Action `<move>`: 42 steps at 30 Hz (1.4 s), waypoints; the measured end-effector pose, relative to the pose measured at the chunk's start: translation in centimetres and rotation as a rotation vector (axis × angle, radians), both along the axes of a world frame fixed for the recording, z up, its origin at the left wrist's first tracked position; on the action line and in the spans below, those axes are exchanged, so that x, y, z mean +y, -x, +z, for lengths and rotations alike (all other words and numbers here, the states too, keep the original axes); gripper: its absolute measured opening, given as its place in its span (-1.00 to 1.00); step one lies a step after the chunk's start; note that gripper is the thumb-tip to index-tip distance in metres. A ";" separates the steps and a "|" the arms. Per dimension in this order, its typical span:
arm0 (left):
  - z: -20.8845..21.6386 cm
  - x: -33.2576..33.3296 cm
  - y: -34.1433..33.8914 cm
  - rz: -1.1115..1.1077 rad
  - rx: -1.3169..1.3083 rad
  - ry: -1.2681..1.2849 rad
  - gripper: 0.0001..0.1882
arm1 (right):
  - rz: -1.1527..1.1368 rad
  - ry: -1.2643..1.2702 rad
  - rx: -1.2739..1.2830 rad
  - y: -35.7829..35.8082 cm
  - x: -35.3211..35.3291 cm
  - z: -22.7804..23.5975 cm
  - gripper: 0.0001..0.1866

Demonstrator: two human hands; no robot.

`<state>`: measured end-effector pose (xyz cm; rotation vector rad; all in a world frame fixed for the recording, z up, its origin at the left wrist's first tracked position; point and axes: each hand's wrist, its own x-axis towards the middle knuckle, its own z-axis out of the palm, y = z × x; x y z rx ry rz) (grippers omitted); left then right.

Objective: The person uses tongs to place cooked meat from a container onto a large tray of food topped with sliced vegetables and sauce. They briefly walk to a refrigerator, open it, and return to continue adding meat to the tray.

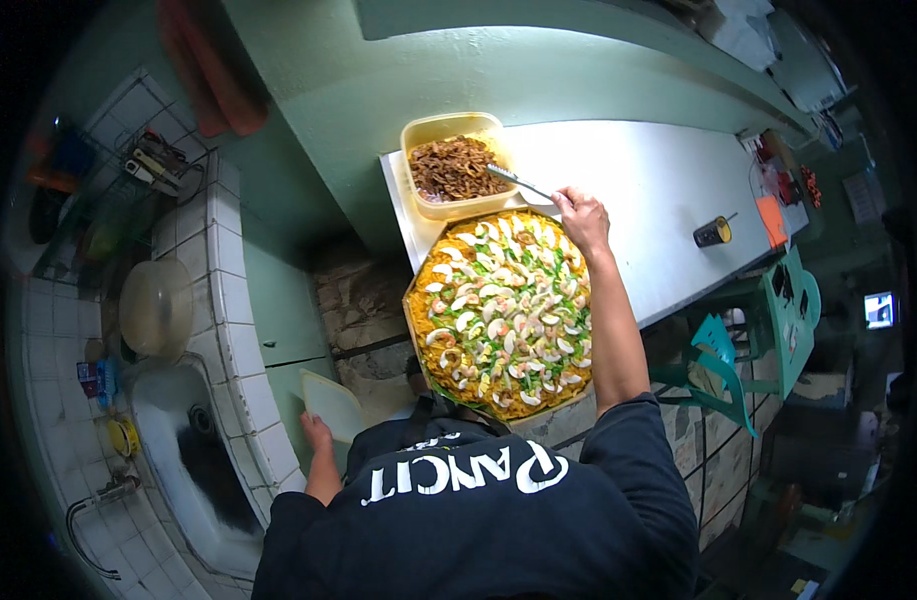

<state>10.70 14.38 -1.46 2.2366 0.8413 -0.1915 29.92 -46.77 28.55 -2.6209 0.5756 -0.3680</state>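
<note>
My right hand (582,218) is closed around a slim metal utensil (519,183), perhaps a fork or tongs. Its far end reaches over a square pale-yellow plastic tub (454,208) of brown, shredded-looking food (448,168). Closer to me, a large octagonal tray holds orange-yellow noodles (443,345), covered with sliced boiled egg, shrimp and chopped greens. Part of the tray's right side is hidden behind my right forearm. Low on the left, my left hand (317,433) grips the edge of a pale translucent lid (334,405), held beside the tray and apart from it.
Tub and tray are at the left end of a white table (618,190) against a green wall. Farther right stand a dark cup (712,232) and a teal plastic chair (720,365). To my left, a tiled counter (240,340) surrounds a sink (193,470); a plastic basin (156,308) rests there.
</note>
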 end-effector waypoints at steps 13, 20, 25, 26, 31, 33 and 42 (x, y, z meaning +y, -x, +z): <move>1.0 -3.0 -0.9 -0.014 -0.009 0.074 -0.54 | 0.005 -0.095 -0.008 27.0 -10.5 4.3 -0.80; 1.1 -2.9 1.3 -0.103 0.018 -0.010 -0.61 | -0.089 -0.217 0.185 34.3 -10.1 0.1 -0.74; 2.3 -4.2 1.4 -0.105 -0.007 -0.054 -0.67 | -0.052 -0.117 0.196 33.8 -8.0 -0.4 -0.76; 2.5 -4.3 1.4 -0.100 0.002 -0.052 -0.67 | -0.030 -0.074 0.211 33.7 -7.7 -0.2 -0.78; 2.8 -4.4 0.8 -0.098 0.017 -0.061 -0.66 | -0.056 0.049 0.187 33.9 -6.4 1.5 -0.82; 2.6 -4.4 0.7 -0.062 0.015 -0.017 -0.65 | -0.060 0.062 0.181 34.0 -5.9 1.6 -0.82; 2.5 -4.1 1.0 -0.060 0.040 -0.021 -0.64 | -0.071 -0.045 0.137 33.9 -6.5 1.1 -0.81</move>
